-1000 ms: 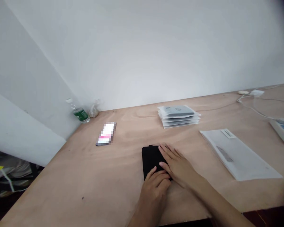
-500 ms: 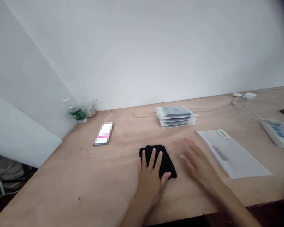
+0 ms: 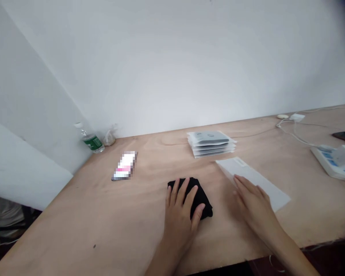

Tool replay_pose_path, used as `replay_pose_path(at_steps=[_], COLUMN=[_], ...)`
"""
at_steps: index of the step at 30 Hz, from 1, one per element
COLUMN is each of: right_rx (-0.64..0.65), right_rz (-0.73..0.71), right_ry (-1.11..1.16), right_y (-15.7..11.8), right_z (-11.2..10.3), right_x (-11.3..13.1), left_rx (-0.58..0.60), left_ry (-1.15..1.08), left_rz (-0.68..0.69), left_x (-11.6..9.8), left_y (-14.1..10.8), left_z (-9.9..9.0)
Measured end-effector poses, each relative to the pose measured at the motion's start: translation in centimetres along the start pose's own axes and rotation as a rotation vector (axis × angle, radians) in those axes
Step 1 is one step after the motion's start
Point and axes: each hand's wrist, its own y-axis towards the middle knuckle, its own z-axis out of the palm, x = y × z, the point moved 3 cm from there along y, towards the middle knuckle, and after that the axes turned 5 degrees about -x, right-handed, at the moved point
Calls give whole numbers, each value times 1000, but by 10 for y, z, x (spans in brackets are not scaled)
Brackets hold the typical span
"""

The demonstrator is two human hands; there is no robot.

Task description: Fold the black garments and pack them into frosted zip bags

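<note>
- The soft black folded cloth bundle (image 3: 200, 199) is lying on the pale plywood bench (image 3: 109, 226), directly under the left fingers (image 3: 179, 193); it is folded into a compact pad, and it is not inside any packaging.
- The flat translucent white plastic sleeve (image 3: 260, 181) is lying just beyond and to the right of the right fingers (image 3: 244, 186), with the bundle well outside it. Whether anything is inside the sleeve cannot be told, though it is lying flat.
- The left hand (image 3: 179, 218) is resting palm-down on the bundle, its fingers spreading apart and pressing from above rather than pinching, with the thumb lying along the bundle's right side.
- The right hand (image 3: 254, 203) is reaching forward beside the bundle, palm-down, with its fingers loosely together and pinching nothing, their tips at the sleeve's near edge.
- The stack of flat grey-and-white packaged sleeves (image 3: 210, 144) is sitting squarely beyond the fingers of both hands, unopened as far as can be seen.
- The pixelated white-and-pink flat object (image 3: 124, 165) is lying left of the left fingers, and the clear plastic water bottle with a green label (image 3: 92, 142) is standing farther beyond it.
- The white power strip (image 3: 332, 163) is lying well right of the right fingers.
</note>
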Motion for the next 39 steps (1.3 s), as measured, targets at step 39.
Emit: replay_pose_path(at_steps=[39], right_rx=[396], right_rz=[191], right_ry=[601], right_y=[28], right_z=[42], right_x=[87], left_rx=[-180], left_ry=[301], left_rz=[-150], left_x=[75], left_y=[-16], left_z=[-31])
